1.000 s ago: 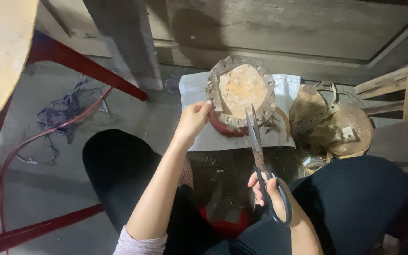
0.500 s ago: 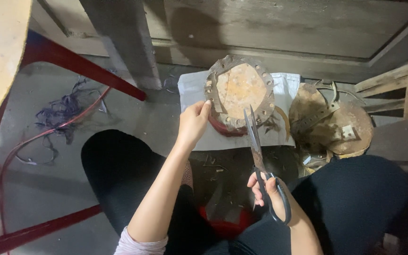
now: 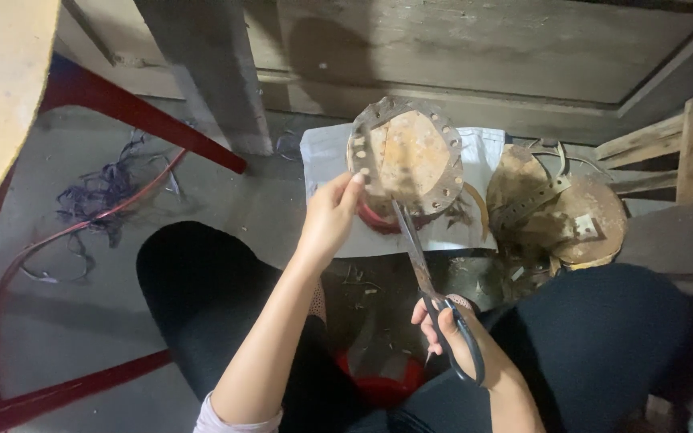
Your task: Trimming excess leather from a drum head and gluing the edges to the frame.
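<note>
Left hand was closed on edge of round brown disc, held above white sheet. Right hand was gripped in scissors, blades at disc rim. Fingers probably could be nicked if disc slipped.

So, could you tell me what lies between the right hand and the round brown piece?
In the head view, only the scissors' long blades span from the right hand up to the round brown piece.
</note>
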